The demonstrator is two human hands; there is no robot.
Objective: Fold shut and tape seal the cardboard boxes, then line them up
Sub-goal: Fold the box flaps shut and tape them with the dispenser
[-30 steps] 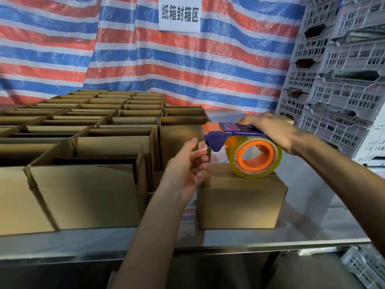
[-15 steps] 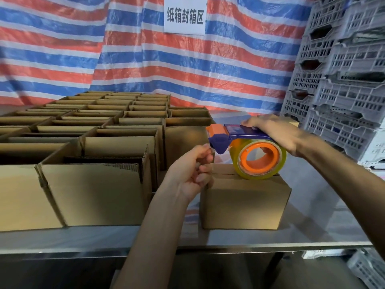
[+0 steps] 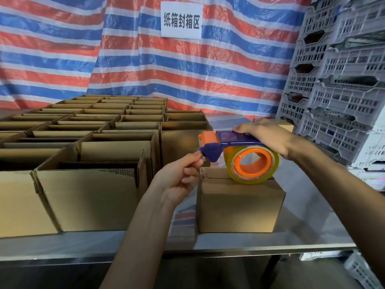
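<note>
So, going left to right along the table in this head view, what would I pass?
Open cardboard boxes → left hand, pinching at the mouth of the tape dispenser → closed box under that dispenser, which the right hand grips → stacked grey crates.

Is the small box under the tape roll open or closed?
Closed: the small brown cardboard box has its flaps folded flat, with the orange-cored tape roll resting on top.
</note>
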